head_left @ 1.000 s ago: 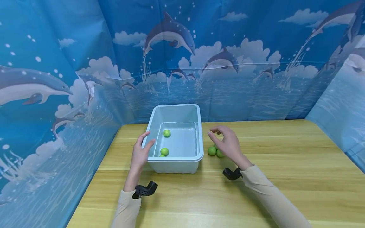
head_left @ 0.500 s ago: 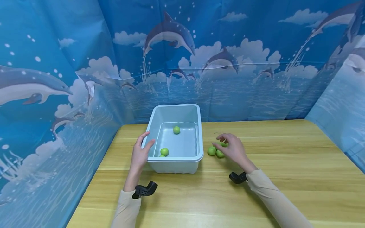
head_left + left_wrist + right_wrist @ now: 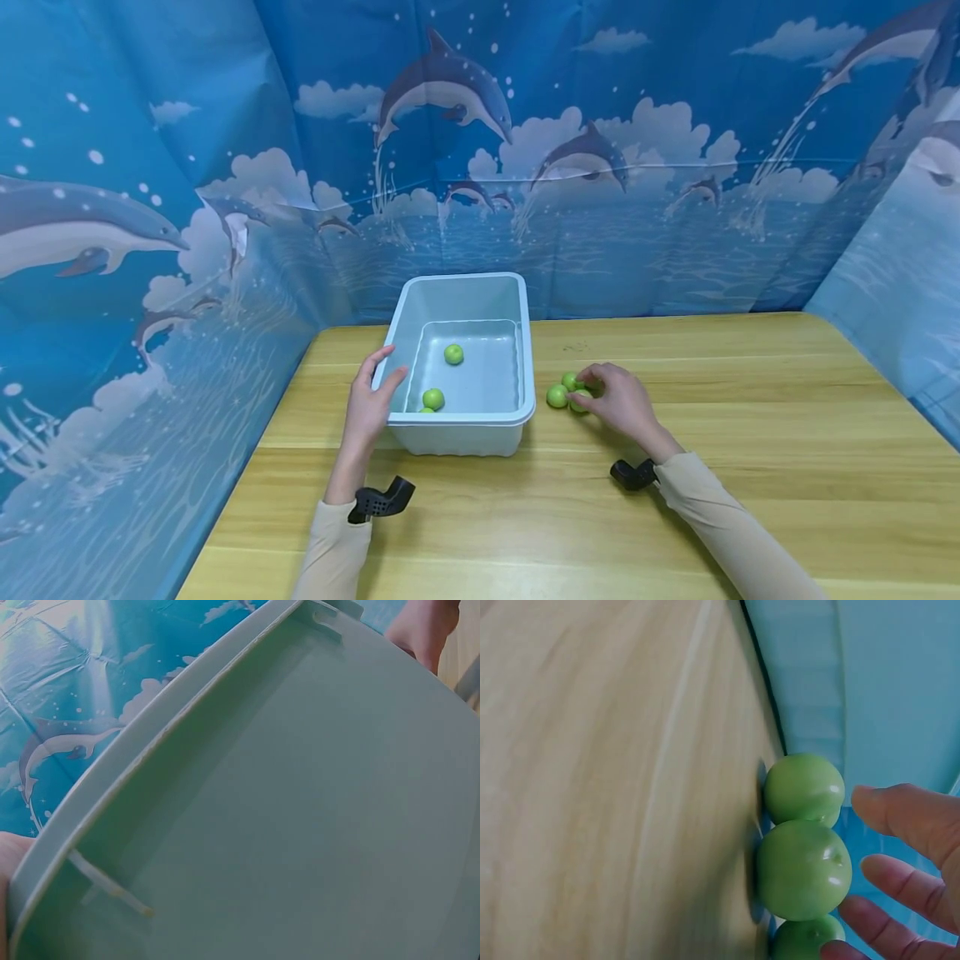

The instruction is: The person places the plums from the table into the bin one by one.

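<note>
My left hand [image 3: 370, 407] holds the left rim of a light blue plastic bin [image 3: 456, 437], thumb over the inner side and fingers outside. In the left wrist view the wall of the bin [image 3: 300, 787] fills most of the picture. Inside lie a small green apple [image 3: 453, 354] near the middle and another apple [image 3: 432, 399] at the near left, partly covering a third. My right hand [image 3: 621, 408] is over a cluster of green apples on the table. In the right wrist view its spread fingers [image 3: 900, 881] are beside the apples [image 3: 804, 870], a fingertip overlapping the lowest.
The wooden table [image 3: 480, 517] extends far to the right. A blue curtain [image 3: 637, 208] printed with dolphins stands behind the table and along its sides. Each wrist carries a black camera mount, one beside the left hand's cuff [image 3: 337, 533].
My right hand has moved down and to the right, onto the apple cluster. One apple in the bin has rolled right and then back toward the middle. My left hand has stayed put.
</note>
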A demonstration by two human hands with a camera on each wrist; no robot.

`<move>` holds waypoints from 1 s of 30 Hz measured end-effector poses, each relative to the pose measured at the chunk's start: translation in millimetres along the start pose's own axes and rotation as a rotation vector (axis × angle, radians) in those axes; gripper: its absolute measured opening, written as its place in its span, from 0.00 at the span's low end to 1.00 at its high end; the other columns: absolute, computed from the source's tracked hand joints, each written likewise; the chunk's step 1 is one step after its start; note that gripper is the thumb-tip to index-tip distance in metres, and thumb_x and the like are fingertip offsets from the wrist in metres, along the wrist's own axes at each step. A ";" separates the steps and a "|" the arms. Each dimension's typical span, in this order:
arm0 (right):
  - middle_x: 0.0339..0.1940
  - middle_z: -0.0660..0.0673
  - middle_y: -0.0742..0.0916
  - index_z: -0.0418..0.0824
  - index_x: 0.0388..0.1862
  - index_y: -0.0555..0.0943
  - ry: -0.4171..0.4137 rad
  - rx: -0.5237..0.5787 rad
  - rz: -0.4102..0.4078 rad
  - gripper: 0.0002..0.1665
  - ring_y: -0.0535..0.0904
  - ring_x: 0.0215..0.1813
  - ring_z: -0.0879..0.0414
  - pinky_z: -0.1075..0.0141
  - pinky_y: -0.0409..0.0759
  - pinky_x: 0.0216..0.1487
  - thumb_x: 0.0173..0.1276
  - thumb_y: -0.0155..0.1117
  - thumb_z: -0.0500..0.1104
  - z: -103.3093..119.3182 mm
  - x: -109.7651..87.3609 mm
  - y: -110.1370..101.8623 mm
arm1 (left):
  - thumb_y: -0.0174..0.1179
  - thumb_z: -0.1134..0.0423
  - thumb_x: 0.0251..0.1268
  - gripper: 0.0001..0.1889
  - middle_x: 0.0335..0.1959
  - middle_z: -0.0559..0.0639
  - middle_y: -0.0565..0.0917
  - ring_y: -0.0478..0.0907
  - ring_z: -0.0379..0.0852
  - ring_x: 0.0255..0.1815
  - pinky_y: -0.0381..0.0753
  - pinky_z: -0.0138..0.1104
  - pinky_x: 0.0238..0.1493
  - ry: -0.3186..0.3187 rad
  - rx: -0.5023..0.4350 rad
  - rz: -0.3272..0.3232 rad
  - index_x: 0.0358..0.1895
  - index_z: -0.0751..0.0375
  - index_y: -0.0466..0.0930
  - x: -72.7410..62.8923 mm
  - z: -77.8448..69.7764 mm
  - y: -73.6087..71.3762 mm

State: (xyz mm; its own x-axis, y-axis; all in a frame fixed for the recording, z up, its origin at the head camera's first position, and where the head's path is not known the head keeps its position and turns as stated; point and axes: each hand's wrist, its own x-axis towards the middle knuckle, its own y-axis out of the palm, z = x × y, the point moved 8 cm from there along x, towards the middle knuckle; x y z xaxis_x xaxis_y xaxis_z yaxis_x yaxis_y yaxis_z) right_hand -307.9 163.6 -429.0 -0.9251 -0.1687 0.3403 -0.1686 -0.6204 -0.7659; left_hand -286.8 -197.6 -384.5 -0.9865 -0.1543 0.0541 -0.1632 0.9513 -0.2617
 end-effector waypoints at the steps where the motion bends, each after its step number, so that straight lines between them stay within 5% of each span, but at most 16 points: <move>1: 0.36 0.41 0.84 0.35 0.39 0.83 -0.001 -0.004 -0.008 0.19 0.78 0.40 0.46 0.50 0.75 0.41 0.54 0.74 0.46 0.0 -0.5 -0.2 | 0.56 0.55 0.69 0.24 0.73 0.52 0.55 0.44 0.51 0.74 0.42 0.52 0.70 0.002 -0.001 -0.001 0.66 0.50 0.66 0.0 -0.2 0.1; 30: 0.37 0.43 0.83 0.36 0.41 0.83 0.050 -0.043 0.061 0.22 0.79 0.41 0.45 0.50 0.75 0.40 0.53 0.75 0.49 -8.2 -4.9 7.1 | 0.56 0.55 0.69 0.24 0.72 0.52 0.57 0.46 0.51 0.73 0.43 0.53 0.69 0.032 -0.010 -0.001 0.66 0.50 0.66 -0.1 -0.3 0.0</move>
State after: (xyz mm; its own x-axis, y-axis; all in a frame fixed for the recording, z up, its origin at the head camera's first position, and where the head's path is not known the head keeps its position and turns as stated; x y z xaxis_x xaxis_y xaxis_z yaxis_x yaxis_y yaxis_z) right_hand -307.3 166.3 -440.6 -0.9496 -0.1664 0.2658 -0.1249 -0.5768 -0.8073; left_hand -286.7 -197.5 -384.2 -0.9855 -0.1466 0.0854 -0.1638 0.9537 -0.2523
